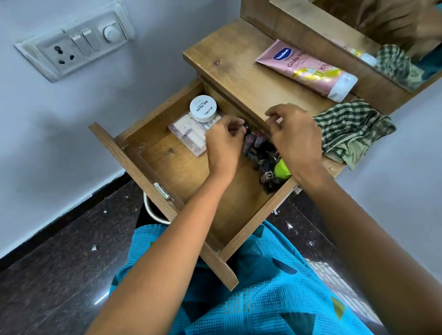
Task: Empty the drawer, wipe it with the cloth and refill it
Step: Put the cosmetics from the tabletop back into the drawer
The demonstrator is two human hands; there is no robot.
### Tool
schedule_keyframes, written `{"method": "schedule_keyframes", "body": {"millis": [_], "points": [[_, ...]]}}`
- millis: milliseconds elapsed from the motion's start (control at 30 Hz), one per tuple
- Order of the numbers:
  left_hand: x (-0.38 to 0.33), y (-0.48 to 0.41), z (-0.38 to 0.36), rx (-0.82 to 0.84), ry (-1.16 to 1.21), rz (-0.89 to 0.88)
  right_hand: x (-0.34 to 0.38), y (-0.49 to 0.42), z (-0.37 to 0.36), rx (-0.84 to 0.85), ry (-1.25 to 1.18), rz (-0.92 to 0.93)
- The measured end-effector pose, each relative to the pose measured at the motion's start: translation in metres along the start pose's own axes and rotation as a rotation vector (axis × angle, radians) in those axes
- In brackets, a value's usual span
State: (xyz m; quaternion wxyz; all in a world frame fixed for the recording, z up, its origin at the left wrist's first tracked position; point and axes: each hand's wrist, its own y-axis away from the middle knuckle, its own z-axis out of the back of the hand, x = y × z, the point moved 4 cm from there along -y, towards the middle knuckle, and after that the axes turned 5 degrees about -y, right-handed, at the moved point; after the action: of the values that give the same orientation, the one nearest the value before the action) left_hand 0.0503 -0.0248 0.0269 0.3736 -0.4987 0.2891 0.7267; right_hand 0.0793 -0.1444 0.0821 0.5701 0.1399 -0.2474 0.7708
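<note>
The wooden drawer (178, 170) is pulled out over my lap. At its back left lie a white round jar (203, 108) and a clear packet of pale items (189, 133). Along its right side stands a cluster of small dark nail polish bottles (262, 155) with a lime-green item (282, 169) among them. My left hand (223, 144) reaches into the drawer with its fingers closed on a small dark-capped bottle (246, 127). My right hand (295, 134) hovers over the bottles, fingertips pinched; I cannot see what they hold. A green checked cloth (352, 130) lies on the tabletop.
A pink lotion tube (304, 69) lies on the wooden tabletop (234, 70) before a mirror (387, 22). A switchboard (75, 44) is on the white wall to the left. Dark stone floor (52, 268) lies below.
</note>
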Motion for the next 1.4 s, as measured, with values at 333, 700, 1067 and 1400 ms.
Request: {"method": "schedule_keyframes", "body": {"millis": [333, 700, 1067, 1400], "points": [[-0.046, -0.036, -0.048, 0.220, 0.437, 0.421, -0.060, -0.045, 0.051, -0.225, -0.056, -0.238], [-0.069, -0.069, -0.087, 0.222, 0.452, 0.495, -0.089, -0.062, 0.050, -0.232, -0.114, -0.261], [-0.073, -0.079, -0.096, 0.200, 0.559, 0.549, -0.095, -0.071, 0.048, -0.199, -0.157, -0.170], [-0.079, -0.075, -0.079, 0.183, 0.616, 0.520, -0.076, -0.066, 0.058, -0.156, -0.243, -0.188]]}}
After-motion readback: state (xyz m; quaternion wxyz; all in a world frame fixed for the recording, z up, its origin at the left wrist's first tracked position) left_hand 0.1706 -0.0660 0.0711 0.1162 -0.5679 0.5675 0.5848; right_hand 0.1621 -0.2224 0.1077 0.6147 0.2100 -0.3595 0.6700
